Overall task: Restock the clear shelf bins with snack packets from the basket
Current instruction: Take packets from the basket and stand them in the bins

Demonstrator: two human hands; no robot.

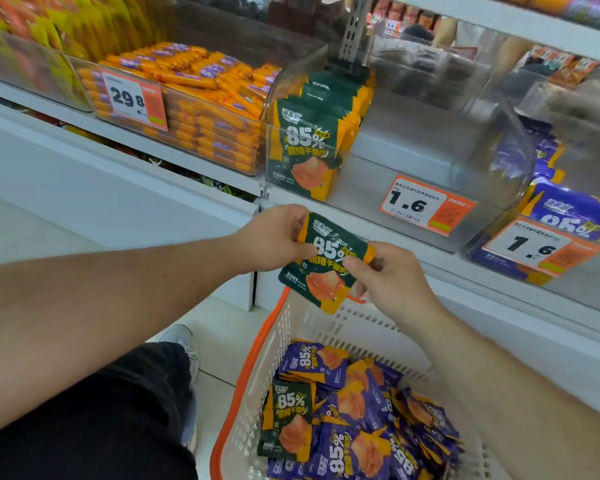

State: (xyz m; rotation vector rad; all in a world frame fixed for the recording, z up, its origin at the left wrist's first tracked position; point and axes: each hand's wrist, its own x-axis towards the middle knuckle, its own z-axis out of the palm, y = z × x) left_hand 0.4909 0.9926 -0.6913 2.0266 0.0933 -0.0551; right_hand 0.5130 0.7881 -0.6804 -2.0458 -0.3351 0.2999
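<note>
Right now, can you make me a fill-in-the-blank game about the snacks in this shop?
1. Both hands, left hand and right hand, hold one ____ packet.
2. The basket has an ____ rim.
3. Most packets in the basket are ____.
4. The price tag on the green packets' bin reads ____.

Missing words: green; orange; purple; 1.6

Dark green and orange packet (326,261) at centre, purple and orange packets (371,410) in white basket (361,327) with orange rim at 5 o'clock, orange sausages (194,81) at 11 o'clock, orange-and-white price tags (426,206).
</note>
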